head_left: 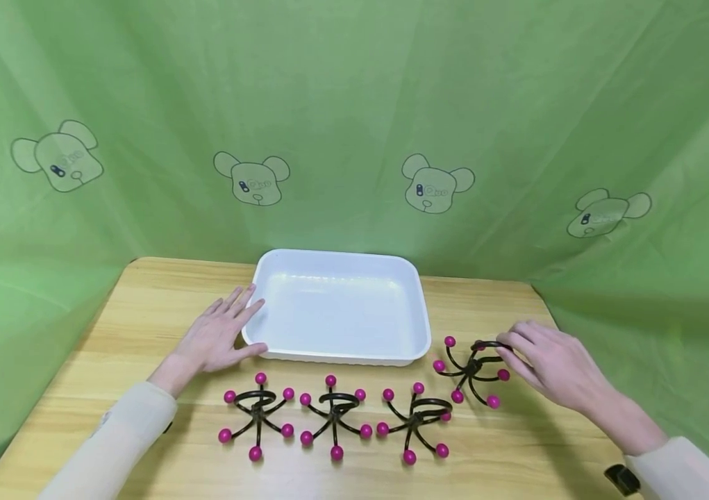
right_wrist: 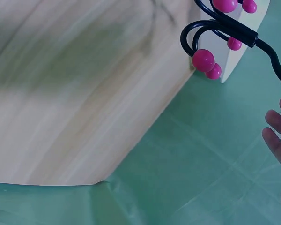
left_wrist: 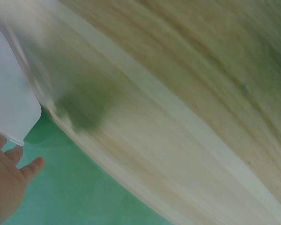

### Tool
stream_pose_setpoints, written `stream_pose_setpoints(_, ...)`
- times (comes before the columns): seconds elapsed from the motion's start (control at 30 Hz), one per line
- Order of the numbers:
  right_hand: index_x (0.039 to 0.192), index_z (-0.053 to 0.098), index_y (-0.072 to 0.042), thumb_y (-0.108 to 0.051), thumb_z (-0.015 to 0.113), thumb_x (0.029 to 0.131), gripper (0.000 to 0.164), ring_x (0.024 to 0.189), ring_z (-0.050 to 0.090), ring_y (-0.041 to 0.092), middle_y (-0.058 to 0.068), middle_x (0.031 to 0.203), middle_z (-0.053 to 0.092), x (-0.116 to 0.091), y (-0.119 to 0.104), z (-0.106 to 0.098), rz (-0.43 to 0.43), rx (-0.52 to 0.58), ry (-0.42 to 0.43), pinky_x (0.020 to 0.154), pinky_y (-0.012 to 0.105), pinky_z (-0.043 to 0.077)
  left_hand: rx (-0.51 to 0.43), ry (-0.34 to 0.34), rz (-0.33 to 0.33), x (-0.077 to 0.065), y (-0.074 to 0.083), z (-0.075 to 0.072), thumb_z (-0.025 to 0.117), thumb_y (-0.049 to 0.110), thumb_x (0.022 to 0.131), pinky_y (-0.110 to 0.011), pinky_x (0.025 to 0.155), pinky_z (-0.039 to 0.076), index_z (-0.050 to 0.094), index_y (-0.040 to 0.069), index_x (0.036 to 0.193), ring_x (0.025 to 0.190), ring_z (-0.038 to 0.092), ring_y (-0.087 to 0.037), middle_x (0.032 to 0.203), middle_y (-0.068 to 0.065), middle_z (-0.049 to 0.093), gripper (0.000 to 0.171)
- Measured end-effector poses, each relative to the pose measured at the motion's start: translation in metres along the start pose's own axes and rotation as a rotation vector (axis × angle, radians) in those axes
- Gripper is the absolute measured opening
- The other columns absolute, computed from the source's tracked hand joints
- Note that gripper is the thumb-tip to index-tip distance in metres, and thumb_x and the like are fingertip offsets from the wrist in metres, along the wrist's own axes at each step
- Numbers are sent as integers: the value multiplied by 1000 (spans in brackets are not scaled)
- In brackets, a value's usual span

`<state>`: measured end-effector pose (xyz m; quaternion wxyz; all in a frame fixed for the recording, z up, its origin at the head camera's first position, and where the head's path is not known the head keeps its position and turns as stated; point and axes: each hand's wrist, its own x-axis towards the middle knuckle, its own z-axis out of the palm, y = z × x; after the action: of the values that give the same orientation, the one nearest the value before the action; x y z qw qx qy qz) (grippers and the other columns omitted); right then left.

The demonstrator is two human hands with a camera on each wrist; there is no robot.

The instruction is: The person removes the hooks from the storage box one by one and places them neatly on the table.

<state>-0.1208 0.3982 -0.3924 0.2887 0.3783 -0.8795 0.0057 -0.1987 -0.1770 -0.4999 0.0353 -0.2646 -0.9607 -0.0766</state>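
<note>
My left hand point(head_left: 219, 340) has its fingers spread over the left rim of a white rectangular tray point(head_left: 342, 357), the thumb at its front left corner. In the left wrist view, the fingertips point(left_wrist: 35, 166) lie at the tray's edge. My right hand point(head_left: 548, 361) pinches the looped handle of a black wire scalp massager point(head_left: 471, 368) with pink ball tips, just right of the tray. The right wrist view shows this massager point(right_wrist: 234, 28) with the other fingers point(right_wrist: 276, 140) loosely bent below it; the pinching fingertips are out of frame there.
Three similar massagers stand in a row before the tray: left point(head_left: 257, 413), middle point(head_left: 335, 413) and right point(head_left: 414, 419). All are on a light wooden table point(head_left: 192, 444). A green curtain point(head_left: 342, 90) with mouse-head prints hangs behind and beside the table.
</note>
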Motion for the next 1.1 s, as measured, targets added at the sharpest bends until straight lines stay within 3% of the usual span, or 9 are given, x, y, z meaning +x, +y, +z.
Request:
stream_pose_setpoints(0.5,97,76,-14,-46,33,115,55,72,61,10,-7,85,67,-42,-14,0,-11,1,-31,61,33,56,0,4,5,2,0,0,54,72,97,-65,129,32,32,14,167,163,22,-42,178,-15,13,94)
stream_pose_setpoints(1.1,95,75,-16,-44,34,114,53,69,56,7,-10,83,62,-68,-26,1,-25,0,-18,58,28,52,-9,6,3,1,0,0,56,71,97,-66,128,31,33,13,166,163,23,-43,178,-16,13,93)
